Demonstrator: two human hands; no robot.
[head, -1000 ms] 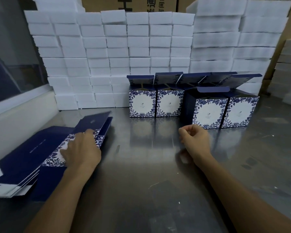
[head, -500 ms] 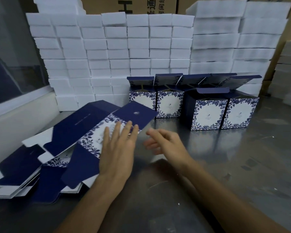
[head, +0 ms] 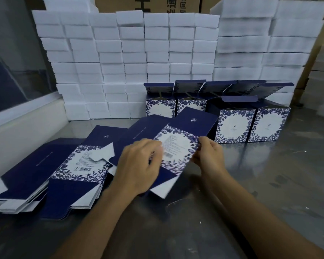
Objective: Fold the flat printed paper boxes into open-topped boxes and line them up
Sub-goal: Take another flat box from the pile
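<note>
Both hands, right hand (head: 208,156) and left hand (head: 138,165), now apparently grip flat box (head: 178,146).

Both bare forearms reach forward and converge. Left hand (head: 138,171), back up, fingers curled and pinching at its far edge; right hand (head: 209,156), knuckles raised, fingers bent in a pinch at its left side, the two hands near each other

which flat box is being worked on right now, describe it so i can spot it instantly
Start at the wall of white foam blocks, then drop to the steel table in front. The flat box sits mid-table, right of the stack of flat boxes. It alone is lifted off the stack, gripped by the left hand and right hand.
</note>
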